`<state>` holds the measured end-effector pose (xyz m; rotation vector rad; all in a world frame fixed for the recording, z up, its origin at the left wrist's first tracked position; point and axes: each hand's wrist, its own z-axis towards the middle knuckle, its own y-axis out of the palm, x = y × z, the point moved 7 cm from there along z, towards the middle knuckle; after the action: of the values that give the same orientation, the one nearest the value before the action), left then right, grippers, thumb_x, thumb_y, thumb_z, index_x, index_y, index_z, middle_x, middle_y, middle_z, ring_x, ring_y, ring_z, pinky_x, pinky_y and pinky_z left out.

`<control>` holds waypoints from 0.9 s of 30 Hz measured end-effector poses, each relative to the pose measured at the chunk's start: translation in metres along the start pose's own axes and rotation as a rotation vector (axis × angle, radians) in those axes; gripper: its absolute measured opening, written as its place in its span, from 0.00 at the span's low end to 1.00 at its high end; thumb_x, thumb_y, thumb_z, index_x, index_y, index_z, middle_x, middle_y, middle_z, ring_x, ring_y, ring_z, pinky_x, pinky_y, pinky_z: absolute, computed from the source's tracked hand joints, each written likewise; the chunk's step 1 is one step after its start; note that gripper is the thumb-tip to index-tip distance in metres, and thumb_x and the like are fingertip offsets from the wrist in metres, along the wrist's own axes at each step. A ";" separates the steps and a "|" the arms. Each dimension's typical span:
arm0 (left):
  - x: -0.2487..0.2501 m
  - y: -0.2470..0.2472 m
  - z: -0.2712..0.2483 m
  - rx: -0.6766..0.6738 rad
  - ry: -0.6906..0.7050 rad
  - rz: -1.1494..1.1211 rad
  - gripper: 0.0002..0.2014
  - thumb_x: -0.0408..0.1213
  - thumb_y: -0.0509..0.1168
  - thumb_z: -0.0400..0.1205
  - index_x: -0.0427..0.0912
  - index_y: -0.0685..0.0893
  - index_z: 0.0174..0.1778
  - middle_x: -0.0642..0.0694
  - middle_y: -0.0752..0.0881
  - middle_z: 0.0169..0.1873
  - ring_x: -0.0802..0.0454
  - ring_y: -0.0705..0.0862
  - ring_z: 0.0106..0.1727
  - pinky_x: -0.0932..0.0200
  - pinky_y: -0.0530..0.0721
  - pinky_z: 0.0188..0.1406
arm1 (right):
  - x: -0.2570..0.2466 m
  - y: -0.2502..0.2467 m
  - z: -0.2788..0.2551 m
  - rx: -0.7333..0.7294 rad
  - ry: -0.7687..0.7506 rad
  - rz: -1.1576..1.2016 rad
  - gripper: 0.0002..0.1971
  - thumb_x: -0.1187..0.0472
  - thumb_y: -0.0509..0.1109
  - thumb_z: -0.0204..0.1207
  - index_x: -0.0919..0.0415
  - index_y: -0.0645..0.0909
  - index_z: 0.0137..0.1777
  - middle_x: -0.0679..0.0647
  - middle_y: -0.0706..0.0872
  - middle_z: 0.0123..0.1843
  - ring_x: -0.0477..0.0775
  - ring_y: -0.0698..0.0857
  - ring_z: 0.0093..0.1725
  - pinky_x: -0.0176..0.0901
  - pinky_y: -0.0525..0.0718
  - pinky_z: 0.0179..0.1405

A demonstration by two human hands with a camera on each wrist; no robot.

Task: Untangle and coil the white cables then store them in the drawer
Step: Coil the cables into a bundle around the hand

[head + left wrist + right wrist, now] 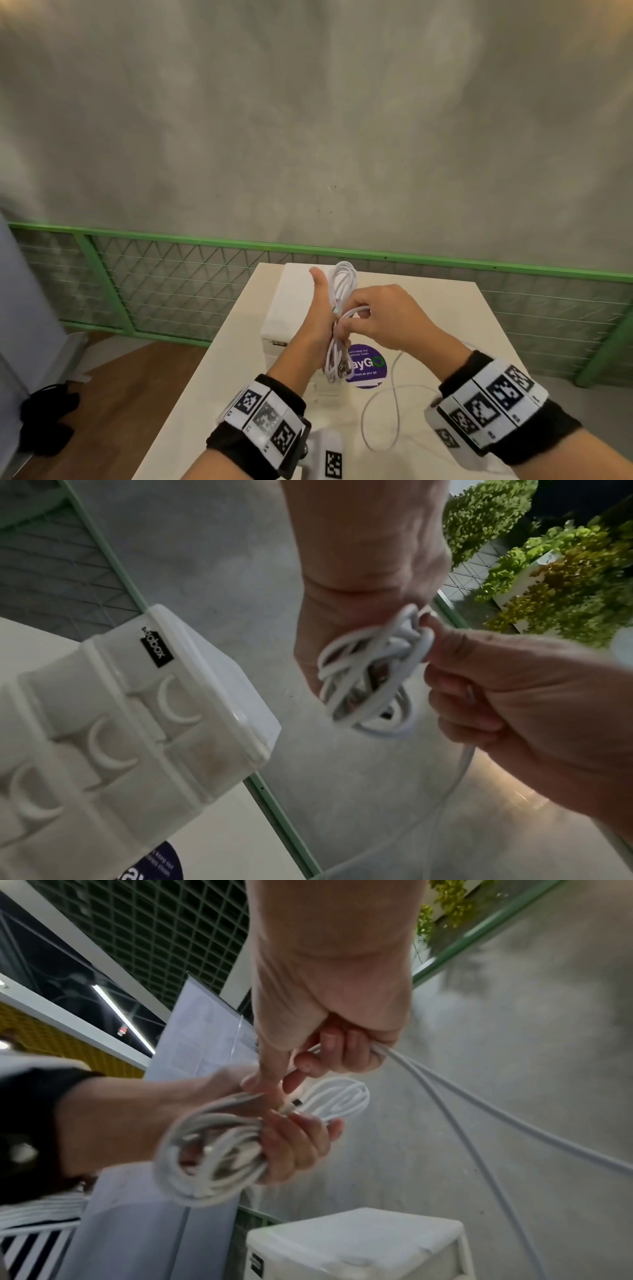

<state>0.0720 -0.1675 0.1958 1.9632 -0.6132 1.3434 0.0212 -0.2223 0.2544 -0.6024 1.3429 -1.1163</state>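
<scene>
- Above the white table (445, 308), the left hand (313, 329) stands upright with fingers curled round a coiled bundle of white cable (339, 308), thumb raised — probably to keep the loops from springing apart.
- Beside it, the right hand (383, 320) pinches a strand at the bundle's middle; slack cable (380, 411) trails onto the table, so winding looks unfinished.
- Just behind stands the drawer unit (113, 737) — its drawers look closed, contents hidden.

A purple round sticker (367, 371) lies on the white table (445, 308).
</scene>
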 end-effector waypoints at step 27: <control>-0.034 -0.006 -0.007 0.009 0.013 0.303 0.05 0.33 0.63 0.82 0.35 0.81 0.50 0.43 0.88 0.32 0.55 0.81 0.18 0.63 0.82 0.20 | 0.079 -0.013 -0.005 0.011 0.261 0.075 0.16 0.52 0.60 0.82 0.60 0.85 0.54 0.47 0.80 0.35 0.50 0.77 0.39 0.35 0.70 0.33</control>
<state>0.0600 -0.1577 0.1645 1.9212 -0.9290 1.5390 0.0016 -0.2957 0.2295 -0.4041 1.5679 -1.1695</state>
